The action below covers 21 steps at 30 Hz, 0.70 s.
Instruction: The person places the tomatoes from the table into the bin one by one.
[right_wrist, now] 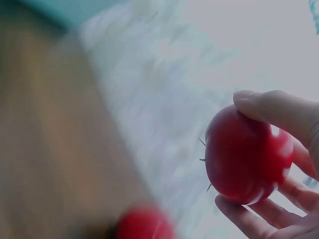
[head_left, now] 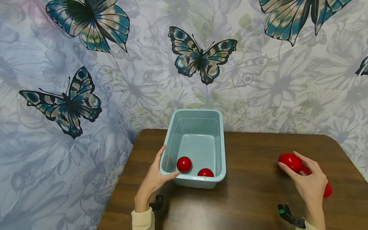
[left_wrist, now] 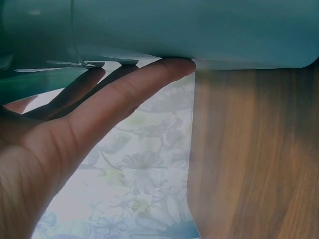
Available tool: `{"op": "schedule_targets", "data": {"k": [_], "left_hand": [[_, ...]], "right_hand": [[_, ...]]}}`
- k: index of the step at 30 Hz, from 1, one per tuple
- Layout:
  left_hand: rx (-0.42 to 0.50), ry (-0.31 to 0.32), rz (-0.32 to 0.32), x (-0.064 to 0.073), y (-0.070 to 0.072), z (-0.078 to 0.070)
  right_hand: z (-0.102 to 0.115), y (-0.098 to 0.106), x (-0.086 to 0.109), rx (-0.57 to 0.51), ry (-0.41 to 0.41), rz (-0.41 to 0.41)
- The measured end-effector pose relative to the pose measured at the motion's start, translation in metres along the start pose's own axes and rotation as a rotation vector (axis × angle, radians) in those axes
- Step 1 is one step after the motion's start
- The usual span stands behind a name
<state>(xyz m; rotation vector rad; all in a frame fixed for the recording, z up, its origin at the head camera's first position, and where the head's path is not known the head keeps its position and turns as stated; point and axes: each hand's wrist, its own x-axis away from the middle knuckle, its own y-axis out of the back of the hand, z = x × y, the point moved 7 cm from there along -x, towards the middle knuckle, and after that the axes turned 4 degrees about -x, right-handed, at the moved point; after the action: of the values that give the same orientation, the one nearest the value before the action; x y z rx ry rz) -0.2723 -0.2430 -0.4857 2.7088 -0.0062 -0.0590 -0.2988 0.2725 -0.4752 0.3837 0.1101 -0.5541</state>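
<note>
A light blue plastic basin [head_left: 201, 126] stands on the table with two red tomatoes, one at the left [head_left: 184, 164] and one partly hidden behind the front wall [head_left: 205, 172]. My left hand [head_left: 153, 179] rests against its near left corner, straight fingers along the outer side and thumb at the front rim. On the right, my right hand [head_left: 311, 179] grips a red tomato [right_wrist: 244, 159] between thumb and fingers; green stem tips poke out at its far end. Another tomato [head_left: 328, 190] shows partly behind that hand, and more red appears between its fingers.
The brown wooden table [head_left: 247, 198] ends at the back against a wall covering [head_left: 138, 95] printed with butterflies and flowers. Each wrist wears a dark band, such as the right one [head_left: 291, 217].
</note>
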Motion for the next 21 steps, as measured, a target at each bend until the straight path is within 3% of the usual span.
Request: {"op": "schedule_targets", "data": {"k": [4,7,11,16,21], "left_hand": [[-0.005,-0.004,0.007,0.000,0.001,0.000],[-0.015,-0.004,0.003,0.000,0.002,-0.001],[-0.020,0.001,-0.003,0.000,0.003,-0.001],[-0.007,0.006,-0.002,-0.001,0.000,-0.002],[-0.004,0.005,-0.014,0.000,0.001,-0.003]], "right_hand": [[0.057,-0.035,-0.001,-0.178,0.101,0.063],[0.104,-0.071,0.004,-0.293,0.220,0.170],[0.156,-0.119,0.014,-0.364,0.349,0.326],[0.192,-0.165,0.020,-0.389,0.401,0.467],[0.207,-0.196,0.024,-0.346,0.432,0.551]]}}
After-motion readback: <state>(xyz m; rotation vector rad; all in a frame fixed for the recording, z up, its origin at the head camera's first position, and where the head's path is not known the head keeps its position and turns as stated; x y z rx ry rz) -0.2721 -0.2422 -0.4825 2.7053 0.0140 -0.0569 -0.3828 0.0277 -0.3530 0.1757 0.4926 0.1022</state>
